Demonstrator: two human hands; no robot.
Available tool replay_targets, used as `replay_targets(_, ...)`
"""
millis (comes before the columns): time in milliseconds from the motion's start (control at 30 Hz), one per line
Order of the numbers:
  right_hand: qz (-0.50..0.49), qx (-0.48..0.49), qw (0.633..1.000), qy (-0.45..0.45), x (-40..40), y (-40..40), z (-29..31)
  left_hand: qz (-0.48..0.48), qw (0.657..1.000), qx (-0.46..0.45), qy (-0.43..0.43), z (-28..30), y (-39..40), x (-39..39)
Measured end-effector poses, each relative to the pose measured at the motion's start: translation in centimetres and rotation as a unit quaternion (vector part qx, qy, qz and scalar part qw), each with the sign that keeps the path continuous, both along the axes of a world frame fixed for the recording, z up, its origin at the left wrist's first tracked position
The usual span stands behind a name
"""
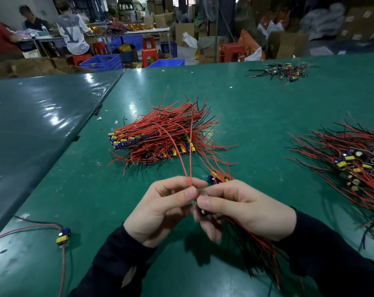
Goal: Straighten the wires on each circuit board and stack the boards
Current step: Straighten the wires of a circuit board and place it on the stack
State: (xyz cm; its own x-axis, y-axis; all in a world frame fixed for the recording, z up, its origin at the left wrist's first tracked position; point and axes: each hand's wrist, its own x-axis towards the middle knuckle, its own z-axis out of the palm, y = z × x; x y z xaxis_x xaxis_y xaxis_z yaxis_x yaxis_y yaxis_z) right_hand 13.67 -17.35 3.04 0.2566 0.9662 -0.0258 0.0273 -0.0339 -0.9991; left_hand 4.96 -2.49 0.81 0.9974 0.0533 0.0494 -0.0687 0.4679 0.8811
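Observation:
My left hand (pixel 162 209) pinches two long red wires (pixel 187 159) between thumb and fingers, low in the middle of the view. My right hand (pixel 244 207) grips a small circuit board (pixel 201 211), mostly hidden between the fingers, plus a bundle of red and black wires (pixel 256 243) trailing down to the right. More boards (pixel 216 176) peek out just behind my right hand. A stacked pile of boards with red wires (pixel 164 133) lies on the green table (pixel 256 108) ahead of both hands.
A loose heap of boards and wires (pixel 353 163) lies at the right edge. One single board (pixel 63 237) lies at lower left. A small tangle of boards (pixel 282 72) sits at the far right back. People work at tables in the background.

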Motion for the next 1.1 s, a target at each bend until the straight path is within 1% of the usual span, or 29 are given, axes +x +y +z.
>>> replay_targets(100,-0.011,0.003,1.000,-0.016,0.1,0.0,-0.1,0.012,1.000,0.003,-0.013,0.2,0.0,0.1)
replay_targets(167,0.003,0.002,1.000,-0.011,0.1,0.0,0.0,0.018,1.000,0.008,-0.013,0.2,0.1,0.1)
replay_targets(333,0.034,0.002,0.999,0.035,0.0,-0.1,0.1,0.018,1.000,-0.006,-0.004,0.1,0.2,-0.1)
replay_targets(467,0.041,-0.002,0.998,0.055,0.0,-0.2,0.1,0.027,0.999,0.001,-0.022,-0.1,0.1,0.0)
replay_targets(533,0.034,-0.003,0.998,0.048,0.0,-0.2,0.1,0.053,0.998,0.011,-0.026,-0.1,0.0,0.1)
replay_targets(600,0.015,-0.007,0.999,0.030,0.0,-0.2,0.0,0.098,0.993,0.047,-0.035,-0.2,-0.1,0.2)
replay_targets(700,-0.024,-0.014,0.999,-0.015,-0.1,0.1,-0.4,0.181,0.975,0.118,-0.056,-0.5,-0.2,0.5)
replay_targets(833,-0.078,-0.035,0.991,-0.100,-0.2,0.4,-1.1,0.251,0.953,0.163,-0.050,-0.7,-0.7,0.7)
replay_targets(900,-0.090,-0.044,0.987,-0.127,-0.2,0.5,-1.2,0.261,0.950,0.168,-0.039,-0.6,-0.8,0.8)
replay_targets(933,-0.091,-0.047,0.987,-0.126,-0.2,0.5,-1.1,0.253,0.953,0.165,-0.028,-0.6,-0.8,0.8)
replay_targets(1033,-0.086,-0.044,0.992,-0.087,-0.2,0.5,-0.8,0.221,0.965,0.142,-0.012,-0.3,-0.5,0.8)
replay_targets(1100,-0.081,-0.042,0.994,-0.064,-0.3,0.4,-0.6,0.221,0.966,0.135,-0.012,-0.1,-0.4,0.7)
